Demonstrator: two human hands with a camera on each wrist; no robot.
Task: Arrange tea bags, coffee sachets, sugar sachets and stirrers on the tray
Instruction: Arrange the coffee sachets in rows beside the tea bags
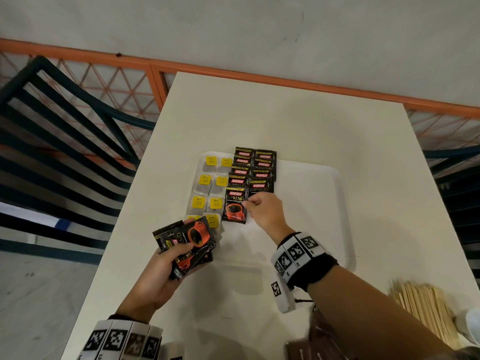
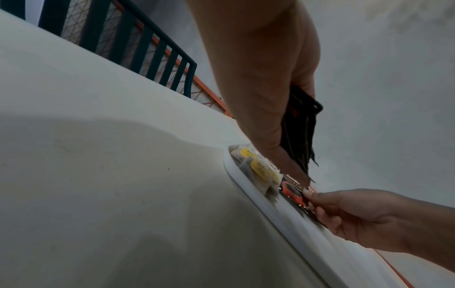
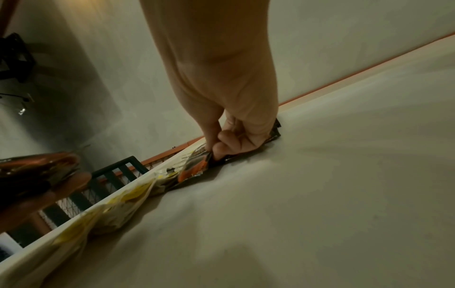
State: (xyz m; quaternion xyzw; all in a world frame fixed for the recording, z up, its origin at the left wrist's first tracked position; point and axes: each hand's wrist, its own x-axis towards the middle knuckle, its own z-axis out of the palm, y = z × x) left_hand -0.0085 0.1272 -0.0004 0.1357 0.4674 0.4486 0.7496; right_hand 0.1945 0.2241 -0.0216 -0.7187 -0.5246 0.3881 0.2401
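Black sachet (image 1: 235, 207) lies on the tray (image 1: 324, 203), long axis away from the person, its right edge pinched by right hand (image 1: 262, 209); left hand (image 1: 158, 271) grips the spare stack (image 1: 188, 242), nearer.

A white worktop (image 1: 298, 120) is standing against an orange mesh railing (image 1: 109, 81). Dark slatted chairs (image 1: 52, 131) are sitting beside it, left and right.

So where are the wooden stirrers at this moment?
In the head view the wooden stirrers lie in a pile on the table at the bottom right, outside the tray, just beyond the right forearm.
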